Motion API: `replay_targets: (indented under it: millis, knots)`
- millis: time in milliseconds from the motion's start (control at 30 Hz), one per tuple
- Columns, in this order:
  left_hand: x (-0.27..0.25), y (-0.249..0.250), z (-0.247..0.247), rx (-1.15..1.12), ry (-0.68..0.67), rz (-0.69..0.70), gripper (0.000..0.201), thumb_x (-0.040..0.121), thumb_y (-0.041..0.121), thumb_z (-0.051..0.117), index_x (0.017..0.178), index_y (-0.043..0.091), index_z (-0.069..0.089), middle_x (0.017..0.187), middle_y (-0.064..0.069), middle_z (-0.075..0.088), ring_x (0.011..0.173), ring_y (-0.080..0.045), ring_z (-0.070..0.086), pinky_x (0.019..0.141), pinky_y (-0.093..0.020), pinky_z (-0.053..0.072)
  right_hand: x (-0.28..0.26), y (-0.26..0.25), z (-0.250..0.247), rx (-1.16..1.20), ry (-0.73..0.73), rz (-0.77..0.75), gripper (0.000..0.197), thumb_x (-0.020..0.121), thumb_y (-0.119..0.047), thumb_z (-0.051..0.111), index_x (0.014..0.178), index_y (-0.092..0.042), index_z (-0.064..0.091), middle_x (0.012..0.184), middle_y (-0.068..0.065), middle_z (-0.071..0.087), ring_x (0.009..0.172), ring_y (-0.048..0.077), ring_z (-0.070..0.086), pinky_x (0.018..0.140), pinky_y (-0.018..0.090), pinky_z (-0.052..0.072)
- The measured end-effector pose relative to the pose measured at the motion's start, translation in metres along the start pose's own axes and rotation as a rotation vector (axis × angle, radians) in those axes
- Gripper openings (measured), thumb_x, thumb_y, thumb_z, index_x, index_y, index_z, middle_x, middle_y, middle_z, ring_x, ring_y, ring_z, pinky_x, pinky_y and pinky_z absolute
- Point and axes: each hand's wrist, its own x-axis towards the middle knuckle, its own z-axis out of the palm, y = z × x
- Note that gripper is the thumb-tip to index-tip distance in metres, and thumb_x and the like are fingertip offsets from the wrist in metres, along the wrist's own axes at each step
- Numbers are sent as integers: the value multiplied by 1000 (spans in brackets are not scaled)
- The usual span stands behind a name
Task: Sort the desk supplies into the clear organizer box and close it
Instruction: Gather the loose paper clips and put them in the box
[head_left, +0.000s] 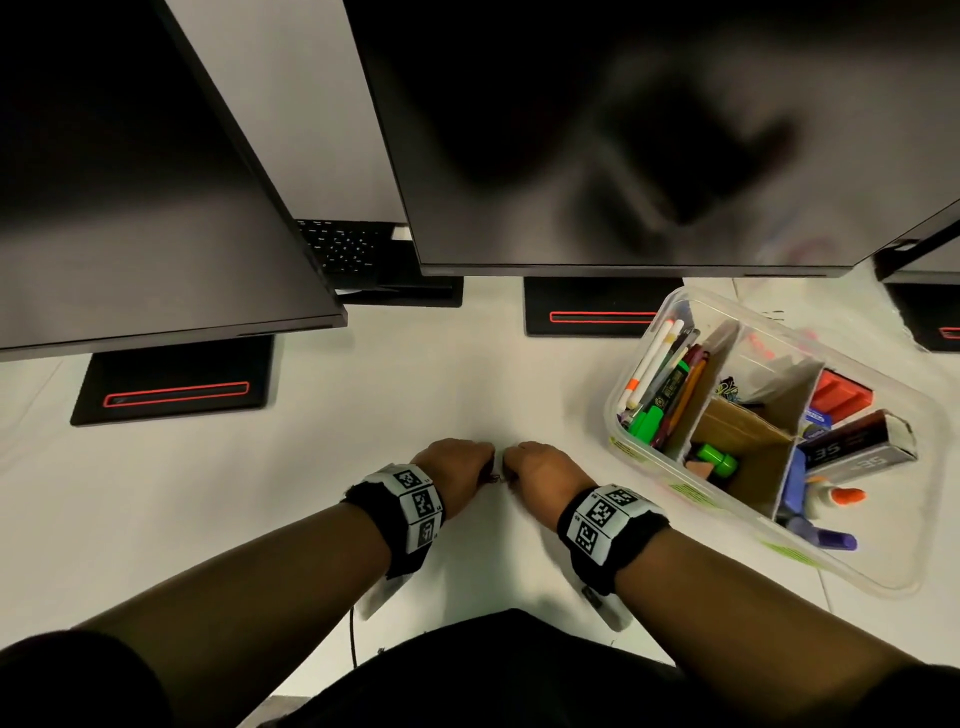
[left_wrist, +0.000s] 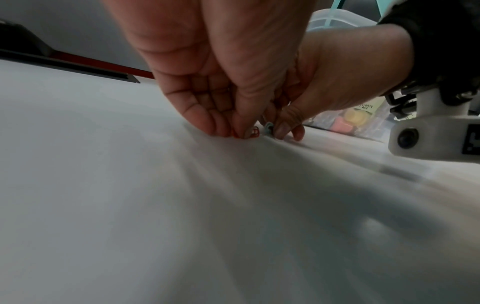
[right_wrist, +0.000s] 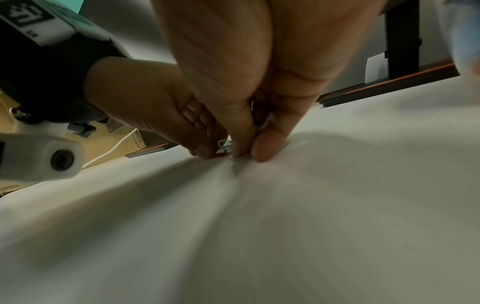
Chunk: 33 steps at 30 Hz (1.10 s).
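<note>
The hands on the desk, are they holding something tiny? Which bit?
Yes. The left hand and right hand each pinch small paper clips on the desk with their fingertips. Which part is too small to tell.

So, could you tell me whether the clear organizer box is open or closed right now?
Open: the clear organizer box has no lid on, and its compartments show pens and markers from above.

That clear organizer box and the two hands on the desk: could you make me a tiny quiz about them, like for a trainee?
1. True or false: the clear organizer box has its lid on.
2. Which hand is nearer the box: A left hand, B right hand?
3. Fill in: both hands pinch at small ____ on the white desk.

Key: 1 false, it stands open; 2 B; 3 clips, apparently paper clips, red and pale blue, too small to be sure.
</note>
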Motion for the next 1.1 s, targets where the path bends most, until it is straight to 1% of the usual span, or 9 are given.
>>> replay_targets:
  millis: [100,233,400,500,633,700,800,967,1100]
  knots:
    - [0,0,1,-4,-6,-7,28,97,30,40,102,8,56,105,-12,63,97,-29,58,82,-33,44,-3,3,1,-11,30,-33,17,88,-5,48,97,-3,62,100,17,64,96,29,58,79,28,42]
    - [-1,-5,0,4,-27,-11,26,97,27,41,107,10,57,111,-13,63,102,-29,57,85,-31,43,-8,6,5,-90,74,-79,15,87,-3,50,96,1,60,93,24,64,93,34,57,75,36,43]
    - [-5,-12,-12,-5,-32,-14,23,94,22,47,111,13,60,112,-9,65,107,-27,58,86,-28,43,-16,2,-6,-129,20,4,26,91,-1,40,115,-2,50,114,19,56,105,32,54,84,36,41]
    - [-5,-6,-29,-57,79,-9,21,91,20,51,108,15,62,106,-5,68,101,-23,60,81,-24,42,-22,-5,-24,-5,85,64,21,94,-6,41,112,-3,51,114,17,56,103,31,56,80,31,40]
    - [0,30,-67,-204,297,35,17,89,17,56,102,17,66,95,-2,70,84,-15,59,74,-20,41,-37,-15,-61,128,309,99,15,92,-6,49,103,-4,59,106,13,64,97,27,58,67,20,29]
    - [3,52,-86,-260,392,91,15,87,15,58,99,17,67,93,-2,70,82,-16,60,72,-20,44,-47,-22,-81,171,377,89,13,90,-7,54,100,-5,62,102,12,67,95,25,61,73,24,38]
    - [9,87,-109,-331,493,152,13,87,12,59,96,17,67,90,2,68,76,-10,56,63,-8,39,-64,-20,-112,247,474,119,9,89,-8,59,95,-7,65,94,10,69,87,24,64,79,29,48]
    - [23,140,-120,-377,490,175,13,85,12,61,93,14,70,84,-1,70,67,-10,57,64,-16,44,-88,36,-163,290,651,354,20,87,-4,54,80,-22,60,87,5,64,83,22,57,78,22,42]
    - [40,183,-109,-272,432,231,20,87,11,58,99,15,73,100,-3,72,92,-17,65,82,-20,47,-100,85,-182,261,621,513,16,87,-4,54,90,-12,67,98,11,69,94,29,62,82,26,46]
